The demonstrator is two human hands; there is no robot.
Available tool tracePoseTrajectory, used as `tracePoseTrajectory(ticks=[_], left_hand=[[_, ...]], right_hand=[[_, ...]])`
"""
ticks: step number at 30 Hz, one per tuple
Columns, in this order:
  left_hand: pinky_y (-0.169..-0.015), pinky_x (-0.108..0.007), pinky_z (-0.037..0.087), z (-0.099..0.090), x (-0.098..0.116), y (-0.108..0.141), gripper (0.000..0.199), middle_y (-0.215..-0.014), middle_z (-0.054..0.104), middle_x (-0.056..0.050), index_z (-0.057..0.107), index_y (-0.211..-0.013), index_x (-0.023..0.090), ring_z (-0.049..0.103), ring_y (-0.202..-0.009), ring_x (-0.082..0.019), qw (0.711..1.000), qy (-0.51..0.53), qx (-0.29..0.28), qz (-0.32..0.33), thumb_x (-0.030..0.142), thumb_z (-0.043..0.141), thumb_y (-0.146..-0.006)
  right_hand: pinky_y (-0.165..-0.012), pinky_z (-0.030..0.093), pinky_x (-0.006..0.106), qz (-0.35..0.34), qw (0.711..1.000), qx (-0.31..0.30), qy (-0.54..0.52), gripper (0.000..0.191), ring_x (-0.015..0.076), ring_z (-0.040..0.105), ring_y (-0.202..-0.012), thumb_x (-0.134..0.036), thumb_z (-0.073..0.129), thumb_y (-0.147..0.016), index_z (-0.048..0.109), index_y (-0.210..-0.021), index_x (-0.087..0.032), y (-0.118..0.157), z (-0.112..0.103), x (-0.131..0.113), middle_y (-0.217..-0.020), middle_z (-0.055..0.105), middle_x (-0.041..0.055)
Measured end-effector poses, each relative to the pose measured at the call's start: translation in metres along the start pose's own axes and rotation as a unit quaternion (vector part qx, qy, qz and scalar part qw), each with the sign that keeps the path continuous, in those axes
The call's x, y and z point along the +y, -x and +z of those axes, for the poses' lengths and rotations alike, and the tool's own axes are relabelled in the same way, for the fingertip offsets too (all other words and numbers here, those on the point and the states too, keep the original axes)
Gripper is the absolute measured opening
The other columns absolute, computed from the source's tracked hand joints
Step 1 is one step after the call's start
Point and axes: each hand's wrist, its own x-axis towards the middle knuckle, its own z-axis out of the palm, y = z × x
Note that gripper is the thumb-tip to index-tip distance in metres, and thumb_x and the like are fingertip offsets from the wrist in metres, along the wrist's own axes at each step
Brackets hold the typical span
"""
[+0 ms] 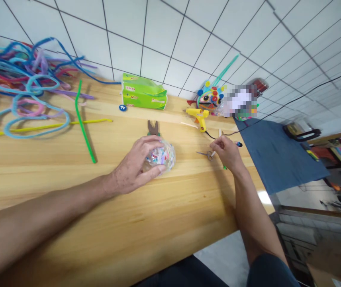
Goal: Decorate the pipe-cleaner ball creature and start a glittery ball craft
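My left hand [136, 165] is wrapped over a clear, rounded plastic bundle [169, 154] with small colourful bits inside, resting on the wooden table [170, 211]. Just beyond it lie pliers [153, 127] with dark jaws. Over to the right, my right hand [224, 149] has its fingers pinched together above the table, beside small scissors [208, 154] and a thin white stick [214, 153]; whether the fingertips hold anything is too small to tell. A yellow glue gun [199, 117] lies behind that hand.
Fuzzy coloured stems [33, 91] are heaped at the left, with a green stem [83, 123] nearby. A green tissue pack [143, 93], a blue button [123, 108] and a colourful decorated craft [210, 99] stand along the tiled wall. A black cable [292, 103] crosses the right side.
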Motion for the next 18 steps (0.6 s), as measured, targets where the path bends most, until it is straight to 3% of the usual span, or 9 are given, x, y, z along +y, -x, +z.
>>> tracePoseTrajectory(ticks=[8,11,14,18], left_hand=[[-0.121,-0.057,0.050,0.001,-0.001,0.000,0.052,-0.149,0.055,-0.016,0.045,-0.151,0.025,0.054,-0.144,-0.032,1.000,0.000,0.001,-0.006,0.029,0.068,-0.105],[-0.121,-0.056,0.050,0.001,-0.001,0.001,0.053,-0.149,0.055,-0.016,0.045,-0.151,0.025,0.055,-0.144,-0.032,1.000,-0.001,-0.002,-0.001,0.028,0.069,-0.104],[-0.120,-0.057,0.050,0.000,-0.001,0.000,0.053,-0.149,0.055,-0.016,0.045,-0.152,0.026,0.054,-0.144,-0.032,1.000,-0.006,-0.003,-0.002,0.029,0.069,-0.104],[-0.120,-0.057,0.050,0.001,-0.001,0.000,0.053,-0.149,0.055,-0.016,0.045,-0.152,0.025,0.054,-0.143,-0.033,1.000,0.000,0.000,0.001,0.030,0.069,-0.104]], right_hand=[[-0.088,0.052,0.043,-0.066,0.983,0.022,0.168,0.014,0.0301,0.067,-0.094,-0.030,0.065,-0.090,0.075,-0.095,-0.021,-0.003,0.010,0.016,-0.095,0.077,0.0128],[-0.088,0.053,0.043,-0.069,0.981,0.039,0.177,0.016,0.0310,0.067,-0.095,-0.027,0.064,-0.091,0.076,-0.099,-0.021,-0.007,0.014,0.018,-0.094,0.076,0.0128],[-0.086,0.052,0.043,-0.067,0.983,0.030,0.168,0.012,0.0306,0.067,-0.093,-0.024,0.062,-0.091,0.074,-0.090,-0.022,-0.009,0.013,0.013,-0.092,0.076,0.0128],[-0.084,0.053,0.043,-0.081,0.983,0.114,0.117,0.020,0.0281,0.068,-0.087,-0.033,0.061,-0.100,0.075,-0.102,-0.019,0.001,0.004,0.005,-0.098,0.078,0.0132]])
